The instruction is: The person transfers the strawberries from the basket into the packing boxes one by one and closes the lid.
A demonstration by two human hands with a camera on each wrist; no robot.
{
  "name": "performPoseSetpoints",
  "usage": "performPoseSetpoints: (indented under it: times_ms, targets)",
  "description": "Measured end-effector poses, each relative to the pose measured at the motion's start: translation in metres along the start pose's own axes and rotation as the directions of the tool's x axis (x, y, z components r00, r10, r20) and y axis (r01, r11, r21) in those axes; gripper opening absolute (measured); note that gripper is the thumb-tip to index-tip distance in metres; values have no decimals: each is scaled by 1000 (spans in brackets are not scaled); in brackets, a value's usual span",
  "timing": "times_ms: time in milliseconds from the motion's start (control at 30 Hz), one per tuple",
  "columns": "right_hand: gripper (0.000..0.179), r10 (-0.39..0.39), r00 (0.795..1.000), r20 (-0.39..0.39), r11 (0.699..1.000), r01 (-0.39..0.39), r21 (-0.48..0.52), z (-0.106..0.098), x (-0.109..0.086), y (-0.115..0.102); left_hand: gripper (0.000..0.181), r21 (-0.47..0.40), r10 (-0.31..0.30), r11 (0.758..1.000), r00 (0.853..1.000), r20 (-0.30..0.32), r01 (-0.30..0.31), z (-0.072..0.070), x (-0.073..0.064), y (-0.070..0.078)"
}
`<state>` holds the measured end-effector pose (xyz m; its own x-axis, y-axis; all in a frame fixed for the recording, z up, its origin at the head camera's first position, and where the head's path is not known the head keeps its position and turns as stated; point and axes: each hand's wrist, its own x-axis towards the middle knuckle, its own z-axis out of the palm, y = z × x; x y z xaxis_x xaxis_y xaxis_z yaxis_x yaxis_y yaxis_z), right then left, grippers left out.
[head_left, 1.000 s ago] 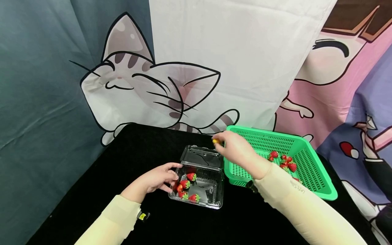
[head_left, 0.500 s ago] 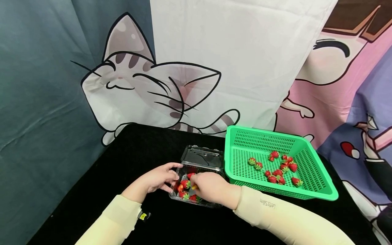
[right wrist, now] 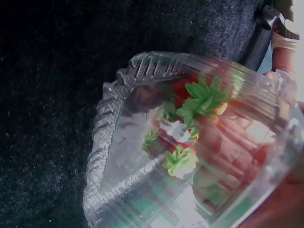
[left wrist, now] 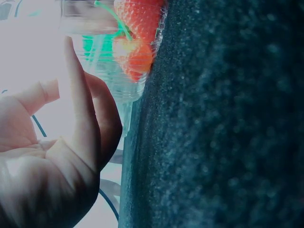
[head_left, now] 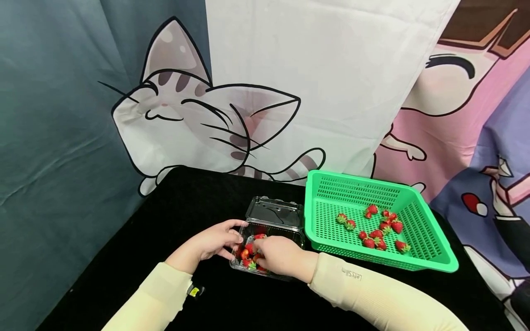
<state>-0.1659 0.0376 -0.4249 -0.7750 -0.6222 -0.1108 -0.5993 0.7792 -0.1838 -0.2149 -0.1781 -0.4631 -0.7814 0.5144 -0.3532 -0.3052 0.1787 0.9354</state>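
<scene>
My left hand point(head_left: 215, 240) rests at the left side of a clear plastic clamshell box point(head_left: 290, 239), its fingers spread along the rim. In the left wrist view the left hand point(left wrist: 71, 128) shows a long straight finger beside the box wall. My right hand point(head_left: 283, 255) reaches down into the box, fingers curled, with a red strawberry point(head_left: 257, 256) at the fingertips. Through the clear wall in the right wrist view, the right fingers point(right wrist: 209, 137) show close to leafy strawberries point(right wrist: 180, 161). Several strawberries point(head_left: 247, 263) lie in the box's left half; the right hand hides part of them.
The box's lid point(head_left: 275, 212) lies folded back behind it. Just right stands a green perforated basket point(head_left: 447, 262) with several strawberries point(head_left: 368, 242) inside. Both stand on a black cloth point(head_left: 198, 197). A printed cat curtain point(head_left: 178, 133) hangs behind the table.
My right hand came from over the basket's left edge, down and left into the box, with a small orange-yellow thing at its fingertips; lately it shifted slightly further left. The left hand stayed put.
</scene>
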Motion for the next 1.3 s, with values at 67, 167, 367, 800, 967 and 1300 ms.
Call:
performPoseSetpoints:
  times_ms: [67,167,367,800,967,1300]
  targets:
    - [9,6,1000,-4,1000,-6,12,1,0,0,54,5,-2,1000,1000,-3,2,0,0,0]
    - [8,13,1000,-23,1000,-12,25,0,-3,-1,53,12,-5,1000,1000,-7,5,-1,-1,0]
    - [8,37,997,-73,995,-29,100,-15,-13,-1,53,10,0,1000,1000,4,0,0,0,1]
    - [7,203,967,-151,963,-169,211,-84,-31,26,54,9,-13,1000,1000,-3,13,1,0,1]
    - [12,296,940,-167,944,-261,204,-113,-36,53,53,15,-11,1000,1000,-12,12,2,-1,1]
    - [28,497,846,-194,861,-454,229,-140,-52,137,54,20,-5,1000,1000,-11,5,1,-1,1]
